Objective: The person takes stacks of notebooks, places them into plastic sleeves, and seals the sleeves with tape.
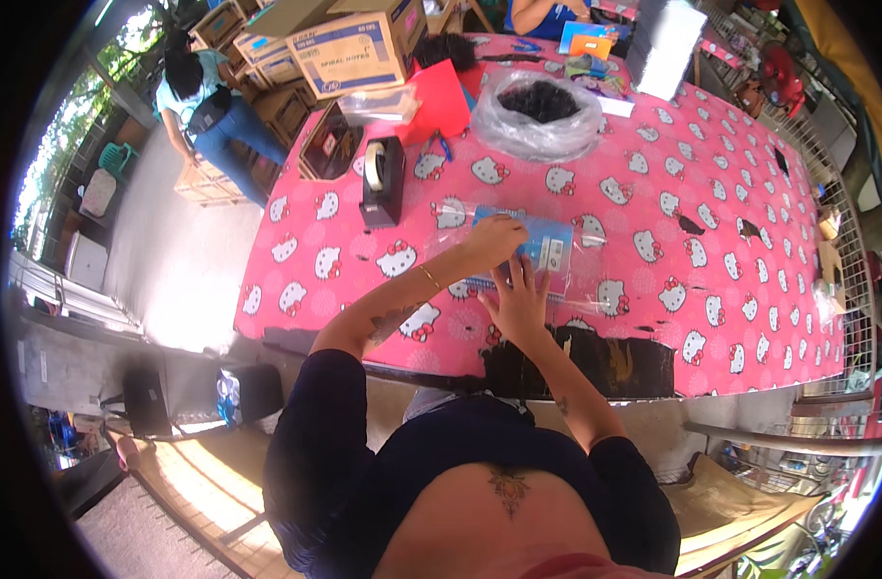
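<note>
A blue spiral notebook (pixel 551 248) with a white label lies in a loose clear plastic wrapper (pixel 587 262) on the table in front of me. My left hand (pixel 497 241) rests on its left part, fingers bent and closed; what they pinch, if anything, is hidden under them. Just below it, my right hand (pixel 520 299) presses on the notebook's near edge with its fingers spread. The wrapper sticks out past the notebook on both sides.
Left of the notebook stands a black tape dispenser (pixel 382 181); beyond it lie pliers (pixel 436 147) and a red folder (pixel 439 104). A plastic bag of black pieces (pixel 537 125) sits further back. Cardboard boxes (pixel 354 53) are stacked behind. A person (pixel 214 116) bends at the left; another sits opposite.
</note>
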Available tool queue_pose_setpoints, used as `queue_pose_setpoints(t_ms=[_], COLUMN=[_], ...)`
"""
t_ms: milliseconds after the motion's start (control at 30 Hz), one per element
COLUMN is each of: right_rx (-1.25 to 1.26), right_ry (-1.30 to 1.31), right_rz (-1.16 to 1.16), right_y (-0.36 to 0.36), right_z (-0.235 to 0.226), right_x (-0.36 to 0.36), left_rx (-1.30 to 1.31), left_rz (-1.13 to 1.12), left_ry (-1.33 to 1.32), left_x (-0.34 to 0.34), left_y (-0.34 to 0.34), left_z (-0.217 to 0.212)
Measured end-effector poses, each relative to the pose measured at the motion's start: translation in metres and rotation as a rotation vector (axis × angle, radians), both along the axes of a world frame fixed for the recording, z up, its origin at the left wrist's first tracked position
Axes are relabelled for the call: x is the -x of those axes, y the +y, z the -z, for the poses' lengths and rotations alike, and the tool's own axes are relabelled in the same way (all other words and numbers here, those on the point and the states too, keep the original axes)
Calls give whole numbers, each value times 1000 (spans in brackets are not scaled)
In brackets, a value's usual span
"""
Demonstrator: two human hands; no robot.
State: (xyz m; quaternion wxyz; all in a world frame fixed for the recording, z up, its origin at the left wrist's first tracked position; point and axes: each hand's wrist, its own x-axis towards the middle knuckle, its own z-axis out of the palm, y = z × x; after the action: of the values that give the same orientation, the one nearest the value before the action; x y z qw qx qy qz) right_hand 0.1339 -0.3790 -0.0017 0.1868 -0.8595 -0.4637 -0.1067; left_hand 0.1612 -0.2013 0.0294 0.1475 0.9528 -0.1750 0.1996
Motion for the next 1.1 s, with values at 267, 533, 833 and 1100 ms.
queue_pose_setpoints(t_ms=[267, 533, 833, 1100], right_rx=[72, -452, 176, 240], right_ry=[0, 618, -166, -141], right_rz=[8, -59, -216, -183], right_y=[0, -21, -37, -43], right_z=[13, 33, -23, -17], right_x=[-6, -58, -59, -51], left_rx=[203, 444, 43, 173], left_rz=[-304, -346, -315, -1192], left_ry=[9, 332, 79, -76], left_x=[35, 34, 45, 151], left_y=[-51, -51, -58, 81], left_z=[30, -3, 40, 50])
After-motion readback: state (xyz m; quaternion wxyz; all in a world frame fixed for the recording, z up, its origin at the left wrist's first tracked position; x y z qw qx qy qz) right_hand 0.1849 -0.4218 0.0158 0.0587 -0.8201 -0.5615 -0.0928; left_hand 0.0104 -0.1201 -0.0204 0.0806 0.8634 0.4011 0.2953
